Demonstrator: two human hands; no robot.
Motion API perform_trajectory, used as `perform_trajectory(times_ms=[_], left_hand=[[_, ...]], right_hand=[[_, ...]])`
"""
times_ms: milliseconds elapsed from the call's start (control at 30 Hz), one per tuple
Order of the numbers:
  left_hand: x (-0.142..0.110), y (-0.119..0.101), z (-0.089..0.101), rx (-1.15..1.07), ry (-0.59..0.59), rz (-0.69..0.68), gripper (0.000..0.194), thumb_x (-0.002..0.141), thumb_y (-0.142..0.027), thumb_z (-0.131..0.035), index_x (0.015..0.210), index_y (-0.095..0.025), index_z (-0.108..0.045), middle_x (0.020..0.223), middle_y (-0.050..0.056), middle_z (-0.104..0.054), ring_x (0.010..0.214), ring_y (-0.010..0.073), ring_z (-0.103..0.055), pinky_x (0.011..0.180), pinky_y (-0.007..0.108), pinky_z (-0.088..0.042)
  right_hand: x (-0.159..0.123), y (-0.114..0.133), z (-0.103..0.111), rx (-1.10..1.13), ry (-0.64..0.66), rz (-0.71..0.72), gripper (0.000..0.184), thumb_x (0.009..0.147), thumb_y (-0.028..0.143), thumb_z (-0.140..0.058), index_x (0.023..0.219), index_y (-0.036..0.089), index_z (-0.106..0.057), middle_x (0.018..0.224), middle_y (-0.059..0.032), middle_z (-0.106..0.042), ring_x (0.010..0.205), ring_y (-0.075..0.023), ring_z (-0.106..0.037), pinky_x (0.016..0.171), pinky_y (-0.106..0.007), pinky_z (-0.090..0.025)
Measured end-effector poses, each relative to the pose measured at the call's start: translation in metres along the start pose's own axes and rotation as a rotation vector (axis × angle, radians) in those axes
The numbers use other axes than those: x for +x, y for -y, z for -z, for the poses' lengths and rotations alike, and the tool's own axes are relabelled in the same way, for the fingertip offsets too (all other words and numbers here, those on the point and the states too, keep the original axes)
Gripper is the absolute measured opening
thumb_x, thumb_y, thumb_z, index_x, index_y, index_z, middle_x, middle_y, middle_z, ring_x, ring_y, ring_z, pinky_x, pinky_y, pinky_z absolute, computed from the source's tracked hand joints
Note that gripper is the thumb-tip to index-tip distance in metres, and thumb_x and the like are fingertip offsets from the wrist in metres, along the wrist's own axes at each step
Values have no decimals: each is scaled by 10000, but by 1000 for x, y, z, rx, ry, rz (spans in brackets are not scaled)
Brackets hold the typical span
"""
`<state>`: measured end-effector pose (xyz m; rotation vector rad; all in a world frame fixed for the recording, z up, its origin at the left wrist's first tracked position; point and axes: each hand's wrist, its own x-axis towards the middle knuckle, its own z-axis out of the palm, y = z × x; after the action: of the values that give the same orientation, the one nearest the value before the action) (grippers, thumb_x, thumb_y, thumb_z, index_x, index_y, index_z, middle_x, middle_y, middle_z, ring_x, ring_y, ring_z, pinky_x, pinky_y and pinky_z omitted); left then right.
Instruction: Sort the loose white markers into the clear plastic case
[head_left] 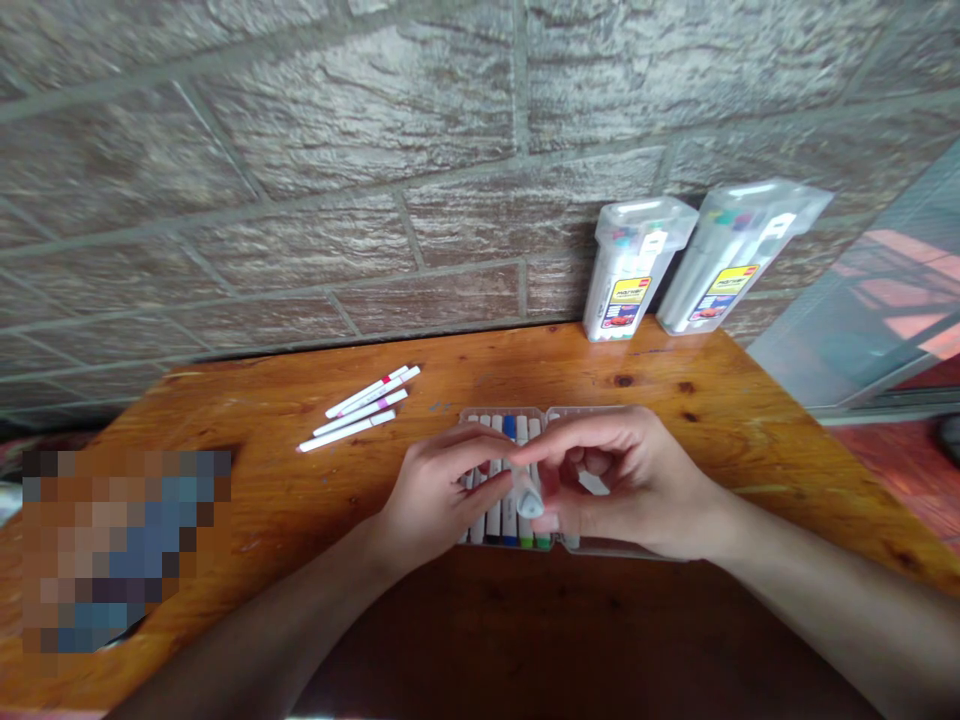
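Above an open clear plastic case, my right hand holds a white marker between thumb and fingers, one rounded end facing me. From the other side, the thumb and fingers of my left hand close on the same marker. A row of white markers lies in the left half of the case, with blue, green and dark ends showing. My right hand covers much of the case's right half, so its contents are mostly hidden.
Several loose white markers lie on the wooden table, left of the case. Two upright clear marker boxes, a smaller one and a larger one, stand by the stone wall. A pixelated patch hides something at left.
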<state>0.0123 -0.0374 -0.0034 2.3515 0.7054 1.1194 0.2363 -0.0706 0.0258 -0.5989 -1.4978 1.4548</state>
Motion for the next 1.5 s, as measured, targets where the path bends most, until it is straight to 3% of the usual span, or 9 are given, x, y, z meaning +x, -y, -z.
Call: perform_trajectory(times_ms=[433,567,700,833,1000,1133,1233,1333,1500], left_hand=[[2,-1,-1,-52,7,-19,51,926,-170,-777,976,-161,-788,945,51,-814,851,144,-771,786,203,-592],[3,-2,0,-57,14,-4,48,941,-181,-756,972,-163,-788,949,55,-812,861,150,-763,806,224,-587],[3,-2,1,-42,-25,147,85,954,-220,-753,996,-164,-802,937,44,-808,831,136,-737,787,222,-563],[8,1,4,-209,-161,377,168,969,-313,-747,1048,-183,-816,970,33,-832,842,141,-753,772,222,-572],[13,4,7,-341,-255,462,190,945,-354,-768,990,-172,-799,849,17,-805,714,123,-705,653,206,-542],[7,-2,0,-434,-132,426,164,944,-321,-770,1016,-173,-779,900,34,-795,771,136,-714,700,222,-545],[1,-9,-5,-445,-53,404,184,955,-311,-765,1088,-184,-761,956,44,-781,833,144,-713,773,240,-547],[0,-13,-6,-461,-95,394,325,970,-284,-747,1271,-198,-659,918,18,-745,845,140,-705,803,246,-546],[-1,-17,-4,-320,-205,265,380,981,-222,-712,1339,-206,-583,923,5,-724,851,135,-698,805,244,-548]], right_hand=[[-2,-1,-1,-67,-20,6,326,730,75,-931,1025,205,-882,699,11,-702,567,-61,-556,498,-160,-431],[-3,-1,-2,-85,-103,21,287,733,53,-910,976,199,-865,738,-8,-744,596,-80,-595,531,-175,-472],[3,2,3,-88,-335,63,164,766,119,-913,882,202,-833,747,-1,-760,590,-71,-599,550,-170,-477],[12,0,15,-106,-486,-3,147,754,228,-944,790,184,-807,630,28,-695,483,-46,-496,455,-165,-379],[16,-7,20,-95,-348,-176,237,633,227,-1008,743,166,-806,656,10,-731,552,-77,-579,531,-191,-461],[11,-11,14,-62,-202,-288,266,622,219,-1013,758,158,-793,705,-4,-763,604,-97,-638,581,-206,-503],[7,-12,10,-72,-105,-308,272,674,222,-988,859,152,-802,723,-2,-763,620,-102,-653,599,-215,-527],[5,-11,11,-103,-48,-282,391,782,241,-924,1136,152,-783,748,3,-758,621,-102,-655,593,-219,-526],[9,-5,25,-174,-143,-224,693,855,293,-880,1475,181,-591,764,25,-735,580,-104,-632,535,-225,-519]])
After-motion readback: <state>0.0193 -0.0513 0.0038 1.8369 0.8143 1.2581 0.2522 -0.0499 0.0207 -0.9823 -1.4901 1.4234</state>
